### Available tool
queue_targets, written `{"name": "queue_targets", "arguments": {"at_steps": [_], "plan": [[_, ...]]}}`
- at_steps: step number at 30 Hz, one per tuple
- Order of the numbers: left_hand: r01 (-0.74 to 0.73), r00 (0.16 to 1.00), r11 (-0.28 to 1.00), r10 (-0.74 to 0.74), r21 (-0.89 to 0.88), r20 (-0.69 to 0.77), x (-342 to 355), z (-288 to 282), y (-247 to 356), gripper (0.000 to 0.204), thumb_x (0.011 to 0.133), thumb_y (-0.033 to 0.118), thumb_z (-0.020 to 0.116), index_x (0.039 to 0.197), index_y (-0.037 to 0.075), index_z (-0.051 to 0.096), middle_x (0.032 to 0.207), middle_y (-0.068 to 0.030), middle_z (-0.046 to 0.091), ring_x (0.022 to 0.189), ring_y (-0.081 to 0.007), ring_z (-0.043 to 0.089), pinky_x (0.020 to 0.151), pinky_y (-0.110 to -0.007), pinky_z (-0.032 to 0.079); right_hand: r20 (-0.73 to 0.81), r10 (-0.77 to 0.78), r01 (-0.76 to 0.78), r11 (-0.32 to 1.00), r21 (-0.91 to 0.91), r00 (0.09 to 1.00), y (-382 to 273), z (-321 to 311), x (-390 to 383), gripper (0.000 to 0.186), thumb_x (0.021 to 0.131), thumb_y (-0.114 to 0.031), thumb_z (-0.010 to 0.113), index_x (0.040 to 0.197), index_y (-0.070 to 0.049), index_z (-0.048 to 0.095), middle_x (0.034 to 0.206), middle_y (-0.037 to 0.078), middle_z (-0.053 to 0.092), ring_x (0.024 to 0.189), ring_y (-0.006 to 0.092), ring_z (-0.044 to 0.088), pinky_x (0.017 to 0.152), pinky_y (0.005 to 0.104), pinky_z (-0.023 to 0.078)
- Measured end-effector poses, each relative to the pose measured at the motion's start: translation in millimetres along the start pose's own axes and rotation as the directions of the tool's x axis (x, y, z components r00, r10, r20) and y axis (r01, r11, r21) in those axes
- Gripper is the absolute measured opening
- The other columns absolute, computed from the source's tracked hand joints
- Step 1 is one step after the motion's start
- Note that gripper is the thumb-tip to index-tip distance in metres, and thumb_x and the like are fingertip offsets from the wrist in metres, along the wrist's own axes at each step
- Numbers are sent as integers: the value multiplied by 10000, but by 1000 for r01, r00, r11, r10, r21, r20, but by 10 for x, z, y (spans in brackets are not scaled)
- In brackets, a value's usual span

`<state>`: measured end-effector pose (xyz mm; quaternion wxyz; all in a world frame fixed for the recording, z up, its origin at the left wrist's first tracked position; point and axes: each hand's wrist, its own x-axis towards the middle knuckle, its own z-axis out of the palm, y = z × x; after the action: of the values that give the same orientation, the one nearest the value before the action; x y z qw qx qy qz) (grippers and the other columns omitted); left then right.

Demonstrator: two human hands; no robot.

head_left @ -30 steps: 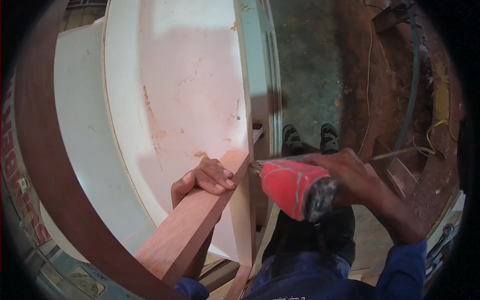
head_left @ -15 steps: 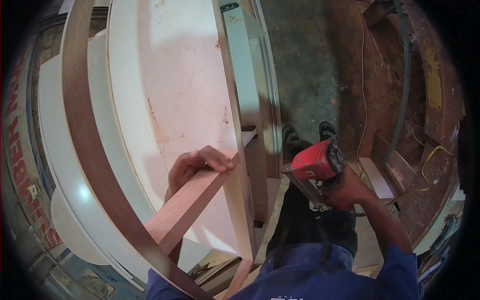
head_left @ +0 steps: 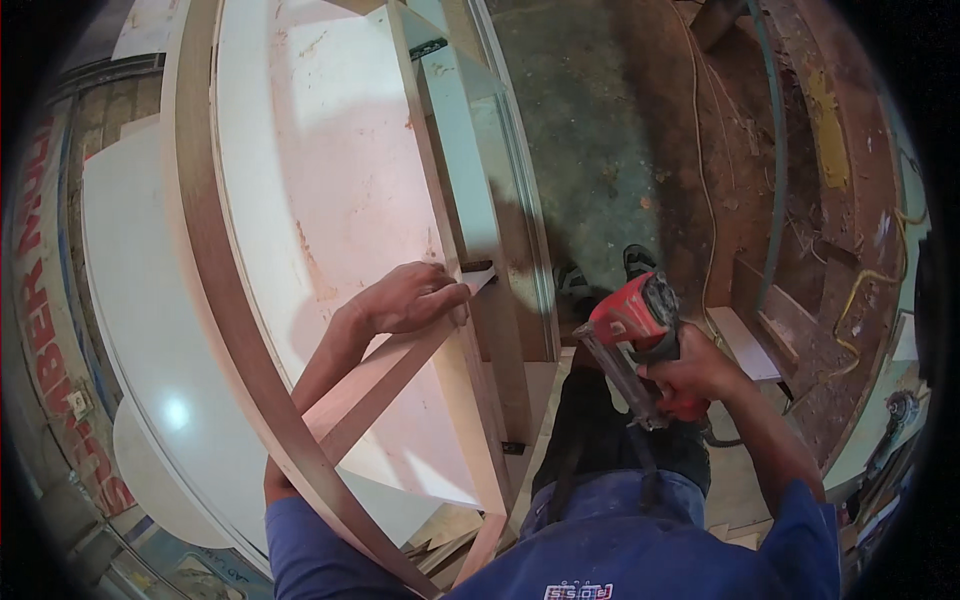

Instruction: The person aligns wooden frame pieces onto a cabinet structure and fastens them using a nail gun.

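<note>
Curled fingers of my left hand (head_left: 405,300) grip the upper end of a pale reddish wooden crosspiece (head_left: 375,395), where it meets an upright-looking rail (head_left: 470,410) along a white panel (head_left: 340,160). The crosspiece runs down-left to a long wooden rail (head_left: 275,410), which crosses over my left arm. My right hand (head_left: 685,370) holds a red nail gun (head_left: 625,315) by its grip, in front of my legs and apart from the wood.
At left lie large white sheets (head_left: 130,290). Right of the frame are concrete floor (head_left: 600,150), a cord (head_left: 710,210), a yellow hose (head_left: 860,280) and dusty brown boards (head_left: 795,330). My sandalled feet (head_left: 638,260) stand beside the frame.
The nail gun has moved right, away from the crosspiece's end, and tilted. My left hand has shifted up and over that end, showing more of its back. The view has shifted.
</note>
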<state>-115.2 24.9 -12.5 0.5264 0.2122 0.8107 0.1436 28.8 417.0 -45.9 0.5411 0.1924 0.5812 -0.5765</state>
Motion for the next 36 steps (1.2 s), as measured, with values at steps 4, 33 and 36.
{"name": "queue_targets", "arguments": {"at_steps": [4,33,36], "plan": [[54,998,943,-55,-328,6,-134,-114,72,620,1086,453,351,1015,-6,763,1005,-181,721,1021,-304,650,978,-414,467,159,-29,-28,939,343,987,291,-61,222,246,844,-119,765,1012,-60,594,717,58,615,531,158,598,515,347,509],[-596,800,202,65,-777,-596,-879,496,197,730,1033,421,176,708,-3,674,701,-152,612,825,-293,556,970,-429,434,217,-175,13,807,591,960,-242,785,688,244,827,-70,794,967,-53,595,663,21,563,478,130,552,456,326,495],[-559,829,134,63,-818,-556,-829,488,163,683,1043,390,239,747,-27,691,759,-155,638,843,-301,575,971,-425,441,183,-155,16,801,598,971,-238,633,574,236,830,-56,784,972,-50,596,651,27,558,484,143,545,472,332,482]]}}
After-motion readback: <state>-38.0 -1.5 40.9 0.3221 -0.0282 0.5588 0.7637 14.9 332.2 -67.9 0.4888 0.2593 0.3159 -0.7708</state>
